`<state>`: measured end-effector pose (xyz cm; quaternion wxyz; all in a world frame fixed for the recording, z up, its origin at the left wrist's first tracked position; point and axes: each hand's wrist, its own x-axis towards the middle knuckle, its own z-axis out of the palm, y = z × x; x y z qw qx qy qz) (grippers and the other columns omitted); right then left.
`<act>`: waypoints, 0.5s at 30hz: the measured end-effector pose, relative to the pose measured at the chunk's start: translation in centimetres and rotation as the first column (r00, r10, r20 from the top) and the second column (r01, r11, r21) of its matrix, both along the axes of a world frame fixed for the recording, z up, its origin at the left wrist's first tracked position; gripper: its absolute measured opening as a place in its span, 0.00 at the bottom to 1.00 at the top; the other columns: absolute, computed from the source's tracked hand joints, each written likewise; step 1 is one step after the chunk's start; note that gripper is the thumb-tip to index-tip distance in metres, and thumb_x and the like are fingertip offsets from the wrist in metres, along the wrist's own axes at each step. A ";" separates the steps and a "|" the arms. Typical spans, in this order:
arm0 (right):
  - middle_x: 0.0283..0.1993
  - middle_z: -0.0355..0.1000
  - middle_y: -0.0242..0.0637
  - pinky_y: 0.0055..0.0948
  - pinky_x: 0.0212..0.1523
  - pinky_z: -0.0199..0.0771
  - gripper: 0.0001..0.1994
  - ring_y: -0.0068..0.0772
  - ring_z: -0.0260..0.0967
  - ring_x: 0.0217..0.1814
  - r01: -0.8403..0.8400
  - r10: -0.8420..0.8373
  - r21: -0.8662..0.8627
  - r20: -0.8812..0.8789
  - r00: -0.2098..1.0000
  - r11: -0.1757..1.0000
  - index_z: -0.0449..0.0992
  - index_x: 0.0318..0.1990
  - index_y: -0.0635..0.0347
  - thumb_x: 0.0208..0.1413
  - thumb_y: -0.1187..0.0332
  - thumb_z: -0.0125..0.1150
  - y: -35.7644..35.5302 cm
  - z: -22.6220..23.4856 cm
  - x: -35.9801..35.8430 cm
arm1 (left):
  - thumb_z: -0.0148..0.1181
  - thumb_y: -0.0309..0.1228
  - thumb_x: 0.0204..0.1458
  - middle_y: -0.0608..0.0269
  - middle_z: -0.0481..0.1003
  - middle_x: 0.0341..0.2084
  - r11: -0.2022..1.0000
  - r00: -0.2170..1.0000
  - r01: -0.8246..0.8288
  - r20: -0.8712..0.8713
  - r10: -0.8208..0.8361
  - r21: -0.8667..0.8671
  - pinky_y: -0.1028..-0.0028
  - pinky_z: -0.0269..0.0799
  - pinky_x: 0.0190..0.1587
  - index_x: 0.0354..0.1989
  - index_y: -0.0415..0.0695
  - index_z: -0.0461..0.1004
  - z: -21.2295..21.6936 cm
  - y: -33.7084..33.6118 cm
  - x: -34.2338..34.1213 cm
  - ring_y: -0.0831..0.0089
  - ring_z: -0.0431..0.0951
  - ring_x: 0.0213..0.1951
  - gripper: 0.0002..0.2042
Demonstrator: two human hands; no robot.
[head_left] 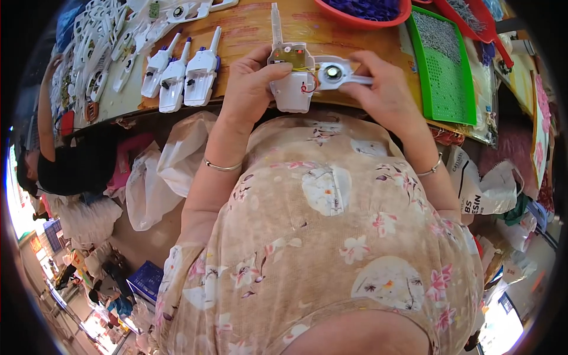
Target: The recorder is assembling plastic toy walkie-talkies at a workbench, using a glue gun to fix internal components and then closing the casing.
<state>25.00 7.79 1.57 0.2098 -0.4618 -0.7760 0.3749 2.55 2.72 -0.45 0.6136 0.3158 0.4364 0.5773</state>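
Note:
My left hand [251,86] is closed around a white toy walkie-talkie shell [292,97], its thumb over the front near the circuit board. The shell lies open side up, its pale antenna [276,23] pointing away from me. A small green-yellow circuit board [288,56] sits in its upper part. Thin yellow and red wires [303,69] run from it to the right. There, my right hand [384,89] grips a white plastic part [357,79] that carries a round speaker [332,72], close beside the shell. The fingertips under that part are hidden.
Several white walkie-talkie shells [200,77] lie to the left, before a heap of white parts [97,35]. A red bowl [393,19] with purple pieces stands at the back. Right is a green tray [439,97] with small screws. Another person's arm [45,112] reaches in at far left.

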 end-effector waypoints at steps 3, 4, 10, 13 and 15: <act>0.31 0.71 0.41 0.35 0.34 0.67 0.15 0.42 0.69 0.35 -0.118 0.050 0.445 0.163 0.985 0.888 0.73 0.41 0.61 0.43 0.72 0.65 0.9 2.3 0.4 | 0.57 0.20 0.46 0.62 0.78 0.32 0.998 0.988 -0.045 -0.146 0.050 0.035 0.79 0.74 0.34 0.46 0.35 0.73 0.2 -0.2 -0.2 0.78 0.77 0.31 0.16; 0.31 0.70 0.39 0.35 0.33 0.65 0.14 0.42 0.68 0.35 -0.240 0.049 0.636 0.303 0.952 0.733 0.73 0.39 0.60 0.43 0.72 0.65 1.1 3.6 0.5 | 0.56 0.20 0.47 0.63 0.78 0.31 0.993 0.965 -0.066 -0.245 0.089 0.101 0.80 0.74 0.33 0.46 0.36 0.73 0.2 -0.2 -0.1 0.79 0.77 0.30 0.16; 0.31 0.70 0.34 0.34 0.34 0.65 0.10 0.38 0.68 0.35 -0.555 0.249 0.633 0.509 0.824 0.540 0.75 0.34 0.60 0.42 0.72 0.65 2.1 7.9 0.1 | 0.54 0.20 0.47 0.66 0.77 0.30 0.966 0.892 -0.081 -0.414 0.180 0.244 0.81 0.71 0.33 0.43 0.34 0.73 0.4 -0.4 1.4 0.83 0.74 0.31 0.13; 0.30 0.71 0.35 0.29 0.37 0.66 0.09 0.34 0.69 0.34 -0.738 0.387 0.367 0.672 0.632 0.566 0.74 0.35 0.64 0.45 0.72 0.61 2.0 13.6 -2.9 | 0.54 0.20 0.47 0.66 0.76 0.30 0.970 0.853 -0.076 -0.488 0.182 0.229 0.80 0.71 0.34 0.43 0.34 0.72 -0.2 -0.5 1.1 0.84 0.73 0.31 0.13; 0.30 0.72 0.39 0.29 0.41 0.66 0.10 0.34 0.70 0.37 -0.746 0.440 0.075 0.767 0.467 0.662 0.74 0.36 0.67 0.47 0.70 0.58 1.9 17.5 -5.0 | 0.54 0.21 0.47 0.66 0.75 0.30 0.973 0.864 -0.039 -0.482 0.147 0.226 0.80 0.70 0.34 0.43 0.34 0.72 0.1 0.0 1.2 0.84 0.72 0.31 0.13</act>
